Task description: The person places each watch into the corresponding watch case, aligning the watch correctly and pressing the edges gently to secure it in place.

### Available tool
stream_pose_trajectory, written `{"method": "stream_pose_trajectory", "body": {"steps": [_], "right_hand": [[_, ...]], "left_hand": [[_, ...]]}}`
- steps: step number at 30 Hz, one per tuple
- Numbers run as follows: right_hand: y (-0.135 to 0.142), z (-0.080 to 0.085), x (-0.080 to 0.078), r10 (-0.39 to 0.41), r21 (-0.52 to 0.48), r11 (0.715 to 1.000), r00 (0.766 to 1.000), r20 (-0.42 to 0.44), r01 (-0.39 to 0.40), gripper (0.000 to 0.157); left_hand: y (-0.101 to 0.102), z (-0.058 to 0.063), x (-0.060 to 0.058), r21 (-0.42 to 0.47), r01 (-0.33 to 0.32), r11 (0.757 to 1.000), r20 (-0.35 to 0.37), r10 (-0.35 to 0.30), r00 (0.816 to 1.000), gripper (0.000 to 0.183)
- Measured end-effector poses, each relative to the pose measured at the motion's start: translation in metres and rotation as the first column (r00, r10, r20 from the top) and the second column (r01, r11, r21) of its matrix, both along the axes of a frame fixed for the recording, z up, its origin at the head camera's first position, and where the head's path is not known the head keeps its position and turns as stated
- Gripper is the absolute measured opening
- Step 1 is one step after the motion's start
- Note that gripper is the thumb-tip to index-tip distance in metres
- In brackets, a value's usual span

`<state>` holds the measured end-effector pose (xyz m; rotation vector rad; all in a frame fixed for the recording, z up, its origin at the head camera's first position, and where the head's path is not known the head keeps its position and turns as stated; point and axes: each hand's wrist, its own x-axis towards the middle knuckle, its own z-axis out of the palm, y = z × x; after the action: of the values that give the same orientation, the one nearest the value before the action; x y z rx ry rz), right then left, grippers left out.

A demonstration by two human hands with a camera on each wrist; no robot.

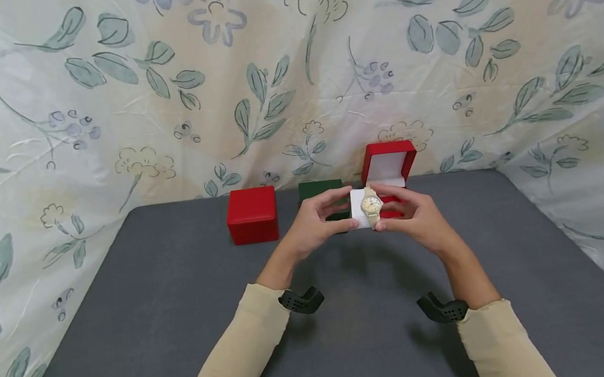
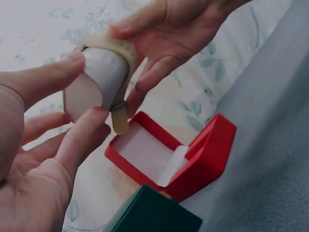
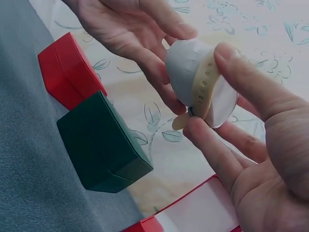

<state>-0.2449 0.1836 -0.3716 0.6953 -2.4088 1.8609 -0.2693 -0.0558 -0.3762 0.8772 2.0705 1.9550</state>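
Observation:
A wristwatch [image 1: 371, 205] with a round pale dial and a cream strap is wrapped around a white watch cushion [image 1: 358, 208], held up over the far part of the table. My left hand [image 1: 317, 223] pinches one end of the cushion between thumb and fingers. From the other side my right hand [image 1: 416, 216] grips the watch, thumb and fingertips on its cream strap [image 3: 203, 87]. In the left wrist view the strap's tail [image 2: 119, 121] hangs out past the buckle. Behind the right hand stands an open red box [image 1: 388, 160] with a white-lined lid.
A closed green box [image 1: 320, 187] stands behind the left hand, partly hidden by it. Farther left is a closed red box [image 1: 252, 216]. All three boxes are near the back edge of the dark grey table [image 1: 183, 326], before a floral curtain [image 1: 213, 99].

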Motion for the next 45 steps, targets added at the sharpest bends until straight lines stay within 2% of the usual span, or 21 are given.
{"method": "stream_pose_trajectory", "body": {"steps": [5, 11, 15, 18, 22, 28, 35, 41, 45], "right_hand": [[-0.005, 0.001, 0.000, -0.017, 0.066, 0.998, 0.999, -0.029, 0.019, 0.067], [-0.009, -0.002, -0.004, -0.021, 0.029, 0.999, 1.000, -0.015, 0.021, 0.067], [-0.009, 0.000, -0.003, -0.076, 0.177, 0.981, 0.997, -0.028, 0.080, 0.069], [-0.009, 0.001, -0.002, -0.080, 0.242, 0.966, 0.996, -0.031, 0.086, 0.070], [-0.011, -0.001, -0.002, -0.048, 0.160, 0.986, 0.999, -0.019, 0.051, 0.069], [-0.013, -0.007, -0.003, -0.085, 0.052, 0.995, 0.996, -0.027, 0.086, 0.064], [-0.016, -0.008, -0.005, -0.132, 0.001, 0.991, 0.991, 0.010, 0.132, 0.062], [-0.017, -0.010, -0.006, -0.102, -0.081, 0.991, 0.991, 0.087, 0.109, 0.059], [-0.018, -0.012, -0.007, -0.087, -0.114, 0.989, 0.992, 0.096, 0.098, 0.057]], "left_hand": [[0.000, 0.000, 0.001, -0.020, -0.016, 1.000, -0.013, 0.016, 1.000, 0.063], [0.000, 0.001, 0.002, -0.047, -0.043, 0.998, -0.043, 0.041, 0.998, 0.062], [0.002, -0.003, 0.000, -0.074, -0.079, 0.994, -0.065, 0.074, 0.995, 0.063], [0.001, -0.005, -0.001, -0.073, -0.072, 0.995, -0.058, 0.067, 0.996, 0.063], [0.000, -0.005, -0.001, -0.054, -0.036, 0.998, -0.037, 0.035, 0.999, 0.062], [0.002, -0.002, -0.001, -0.044, -0.006, 0.999, -0.039, 0.005, 0.999, 0.066], [0.006, -0.001, 0.000, -0.070, -0.017, 0.997, -0.095, 0.010, 0.995, 0.071], [0.008, -0.003, 0.002, -0.087, -0.007, 0.996, -0.169, -0.008, 0.986, 0.073], [0.008, -0.004, 0.002, -0.094, -0.007, 0.996, -0.170, -0.009, 0.985, 0.073]]}}
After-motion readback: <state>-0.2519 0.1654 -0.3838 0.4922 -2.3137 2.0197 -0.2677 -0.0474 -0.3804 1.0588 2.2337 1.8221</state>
